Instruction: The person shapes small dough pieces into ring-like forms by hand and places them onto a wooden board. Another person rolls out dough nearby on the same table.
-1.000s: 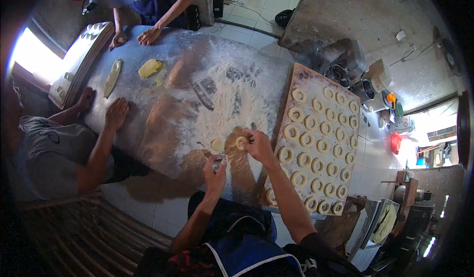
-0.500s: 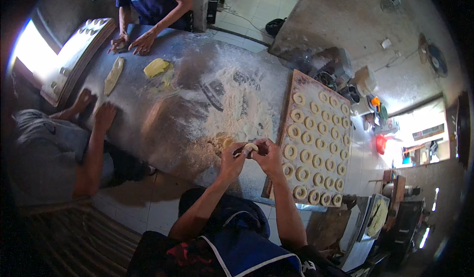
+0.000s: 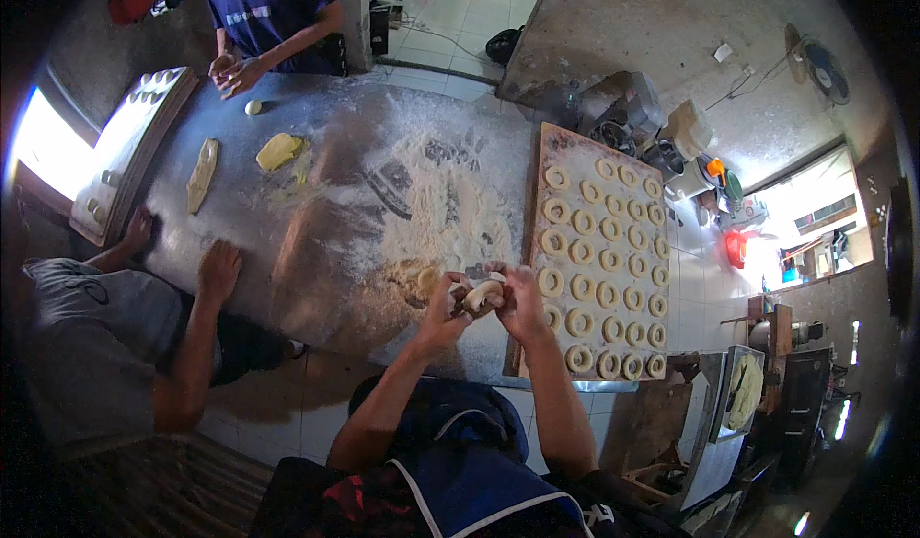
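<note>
Between my two hands, over the near edge of the table, is a pale dough ring (image 3: 482, 296). My left hand (image 3: 443, 313) has its fingers curled round one side of it. On the other side my right hand (image 3: 521, 306) pinches it, with some fingers hidden behind the dough. A small dough piece (image 3: 428, 279) lies just beyond my left hand, on a patch of tan crumbs (image 3: 391, 298). Close to my right hand, a wooden board (image 3: 533, 212) carries rows of dough rings (image 3: 583, 251).
White flour (image 3: 446, 217) covers the table's middle. Farther left lie yellow dough (image 3: 280, 152), a long dough strip (image 3: 202, 176) and a dough ball (image 3: 253, 108). One co-worker (image 3: 273, 21) stands at the far end, another (image 3: 105, 337) at the left. Pots (image 3: 663, 159) stand beyond the board.
The dough in my hands has turned and more of its ring shape shows. The far co-worker's hands have lifted off the table, and a dough ball now shows near them. The whole view has shifted slightly.
</note>
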